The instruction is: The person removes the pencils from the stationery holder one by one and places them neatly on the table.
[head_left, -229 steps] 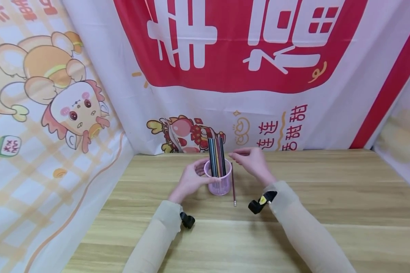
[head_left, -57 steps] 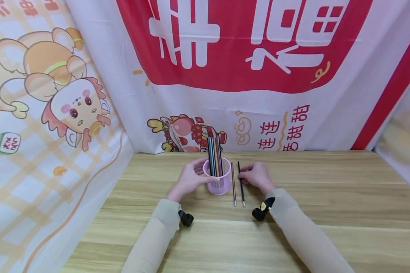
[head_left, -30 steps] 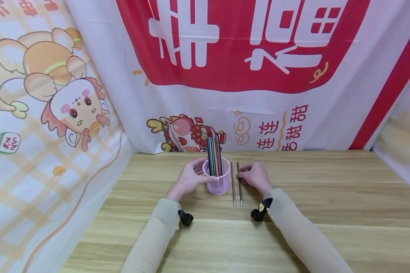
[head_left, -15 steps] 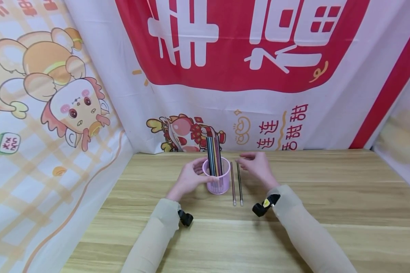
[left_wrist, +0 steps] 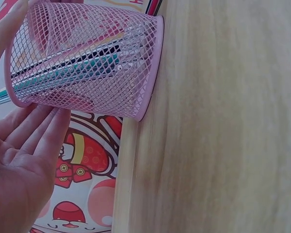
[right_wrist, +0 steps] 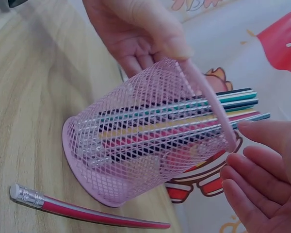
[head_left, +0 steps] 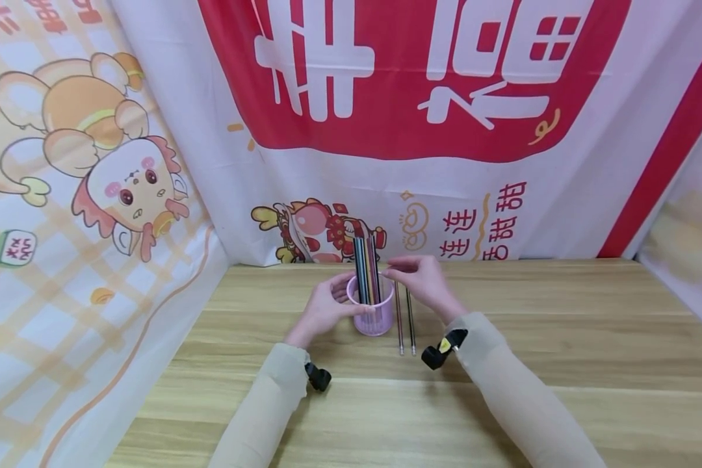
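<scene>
My left hand [head_left: 322,309] holds a pink mesh pencil cup [head_left: 374,326] upright on the table, its thumb across the near side of the rim. Several pencils [head_left: 364,263] in dark, green, yellow and red colours stand in the cup. At the cup's right rim is my right hand [head_left: 424,283], and in the right wrist view its thumb and fingers [right_wrist: 257,179] are spread, with nothing between them, close to the pencil tops. A red pencil [head_left: 400,328] and a black pencil [head_left: 411,325] lie side by side right of the cup, eraser ends toward me.
The wood-grain table [head_left: 561,338] extends widely to the right and in front. A printed white and red cloth [head_left: 474,140] hangs directly behind the table's back edge, and another patterned cloth [head_left: 193,312] borders the left side.
The black pencil has come to lie beside the red one, and my right hand has let go of it. Since then that hand has moved left to the cup's rim. My left hand stays put.
</scene>
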The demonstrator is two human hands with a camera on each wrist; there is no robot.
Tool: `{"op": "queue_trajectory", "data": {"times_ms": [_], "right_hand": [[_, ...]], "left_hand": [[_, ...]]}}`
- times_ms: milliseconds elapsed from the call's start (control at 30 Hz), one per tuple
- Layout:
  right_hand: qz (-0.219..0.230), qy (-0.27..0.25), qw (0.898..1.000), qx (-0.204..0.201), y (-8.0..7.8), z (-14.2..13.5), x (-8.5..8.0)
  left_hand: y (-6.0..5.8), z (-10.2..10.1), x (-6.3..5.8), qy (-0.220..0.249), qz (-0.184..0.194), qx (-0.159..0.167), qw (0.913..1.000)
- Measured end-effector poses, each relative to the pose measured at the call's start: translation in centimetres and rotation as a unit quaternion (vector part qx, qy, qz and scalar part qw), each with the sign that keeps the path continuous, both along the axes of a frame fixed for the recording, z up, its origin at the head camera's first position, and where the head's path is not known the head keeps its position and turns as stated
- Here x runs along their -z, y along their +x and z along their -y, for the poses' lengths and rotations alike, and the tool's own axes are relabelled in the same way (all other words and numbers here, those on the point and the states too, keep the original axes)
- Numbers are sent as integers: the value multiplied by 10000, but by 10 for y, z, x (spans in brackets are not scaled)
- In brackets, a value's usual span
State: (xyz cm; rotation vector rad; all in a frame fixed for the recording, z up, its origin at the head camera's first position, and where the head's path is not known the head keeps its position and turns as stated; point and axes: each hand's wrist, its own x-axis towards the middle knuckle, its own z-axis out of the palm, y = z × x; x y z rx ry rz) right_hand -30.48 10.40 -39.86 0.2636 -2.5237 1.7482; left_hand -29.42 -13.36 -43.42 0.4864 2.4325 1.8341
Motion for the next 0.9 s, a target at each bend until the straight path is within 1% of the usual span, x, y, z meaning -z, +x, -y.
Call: {"op": "queue_trajectory", "data": {"times_ms": [300, 433, 600, 900], "right_hand": [[60, 86, 9998, -156, -10, 11, 11], [49, 69, 9999, -116, -12, 14, 15], [52, 26, 10000, 8, -11, 16, 15], [25, -128, 9999, 105, -9, 20, 14]], "left_hand": [[2, 0, -1, 104, 107, -39, 9999], [2, 0, -1, 65, 93, -33, 9999], [2, 0, -1, 32, 62, -44, 10000], [4, -1, -4, 21, 44, -22, 10000]]}}
